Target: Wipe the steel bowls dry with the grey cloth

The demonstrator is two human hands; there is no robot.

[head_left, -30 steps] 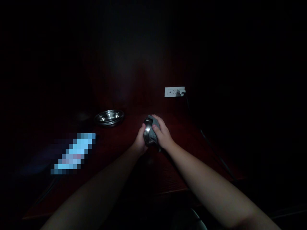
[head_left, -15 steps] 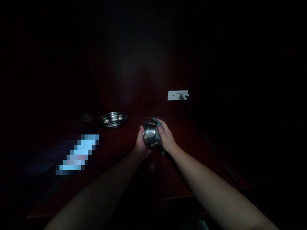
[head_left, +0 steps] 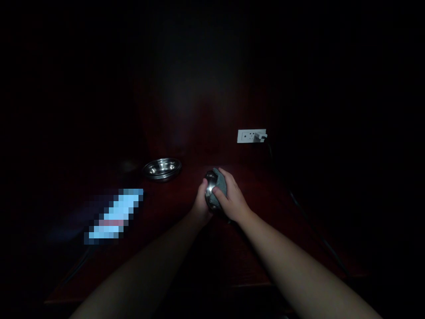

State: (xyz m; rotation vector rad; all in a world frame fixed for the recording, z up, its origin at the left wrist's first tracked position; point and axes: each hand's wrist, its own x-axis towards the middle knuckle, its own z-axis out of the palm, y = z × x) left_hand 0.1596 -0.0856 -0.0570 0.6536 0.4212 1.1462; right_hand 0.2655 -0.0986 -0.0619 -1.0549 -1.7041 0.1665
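Over the table (head_left: 259, 186), the left hand (head_left: 200, 204) grips a metal bowl (head_left: 210, 182); the right hand (head_left: 234, 199) clasps a cloth (head_left: 222, 182) against it. Looks like wiping, and the next stroke calls for 2 steady grips.

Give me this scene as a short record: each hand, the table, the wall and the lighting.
Left hand: holding round metal vessel
Right hand: holding grayish cloth against the vessel
Table: dark red; metal dishes, apparently stacked; bright pixelated patch
Wall: white outlet with plug
Lighting: very dim
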